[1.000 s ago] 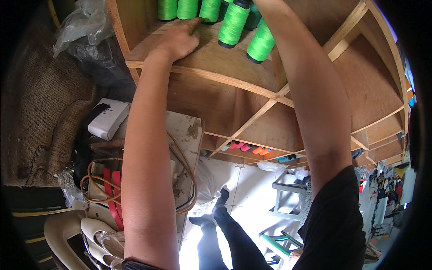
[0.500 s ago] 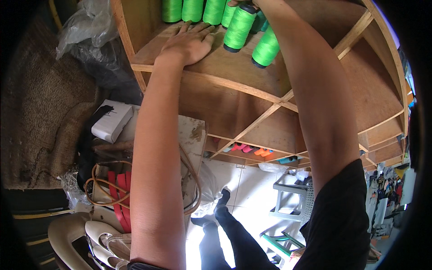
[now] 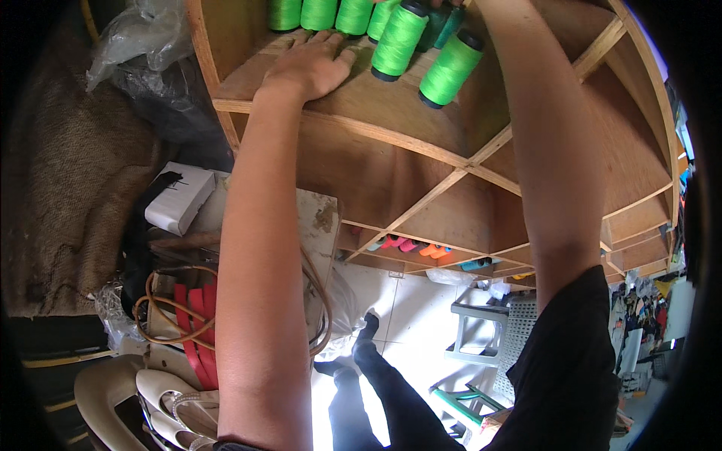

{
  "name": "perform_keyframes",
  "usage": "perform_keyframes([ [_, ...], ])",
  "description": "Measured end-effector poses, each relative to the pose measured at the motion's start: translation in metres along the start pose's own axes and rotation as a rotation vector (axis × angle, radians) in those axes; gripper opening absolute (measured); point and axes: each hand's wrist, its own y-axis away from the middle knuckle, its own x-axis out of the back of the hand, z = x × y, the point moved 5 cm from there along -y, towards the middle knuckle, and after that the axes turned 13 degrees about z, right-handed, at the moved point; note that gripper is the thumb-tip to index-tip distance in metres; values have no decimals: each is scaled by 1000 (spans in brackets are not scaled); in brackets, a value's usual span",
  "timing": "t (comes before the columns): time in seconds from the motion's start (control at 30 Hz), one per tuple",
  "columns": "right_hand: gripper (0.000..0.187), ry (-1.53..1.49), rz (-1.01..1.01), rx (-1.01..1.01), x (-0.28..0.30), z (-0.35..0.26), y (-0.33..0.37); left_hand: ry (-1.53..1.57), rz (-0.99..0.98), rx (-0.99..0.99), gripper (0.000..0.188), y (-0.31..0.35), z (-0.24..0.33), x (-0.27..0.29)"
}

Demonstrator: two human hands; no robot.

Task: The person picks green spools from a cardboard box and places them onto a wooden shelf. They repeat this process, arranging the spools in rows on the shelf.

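Note:
Bright green thread spools with black ends stand in the upper wooden compartment. My left hand (image 3: 310,68) lies palm down with fingers spread on the shelf board (image 3: 368,113), its fingertips by the bases of the left row (image 3: 317,13). Two green cones, a middle spool (image 3: 399,41) and a right spool (image 3: 451,69), are nearer the front edge. Dark green spools (image 3: 444,28) show behind them. My right forearm (image 3: 553,128) reaches up past the right spool. The right hand is mostly cut off by the top edge near the dark green spools; its grip is hidden.
Lower cubbies hold pink and orange spools (image 3: 435,251). To the left are a white box (image 3: 180,199), red straps (image 3: 197,323), a looped brown cord (image 3: 143,319) and beige shoes (image 3: 162,391). A grey stool (image 3: 477,331) and a green-framed stool (image 3: 462,406) stand on the tiled floor.
My right arm has shifted right, uncovering the top of the right spool. The right hand has left the top of the middle spool. My left hand keeps its place on the board.

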Motion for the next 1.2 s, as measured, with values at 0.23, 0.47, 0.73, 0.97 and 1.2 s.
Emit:
perform_keyframes([
  [0.23, 29, 190, -188, -1, -1, -4, 27, 44, 58, 15, 68, -3, -3, 0],
  [0.47, 25, 144, -77, -150, -34, 34, -11, 53, 97, -18, 68, -3, -1, -2],
  [0.73, 26, 335, -142, -134, -73, 75, -81, 66, 122, -4, 68, -4, 9, 1],
  [0.97, 34, 1, 56, -353, -50, 53, -35, 12, 103, 3, 70, -1, 1, 5],
  [1.2, 43, 12, -616, -539, -27, 41, 8, 19, 87, 26, 70, 3, -11, 4],
])
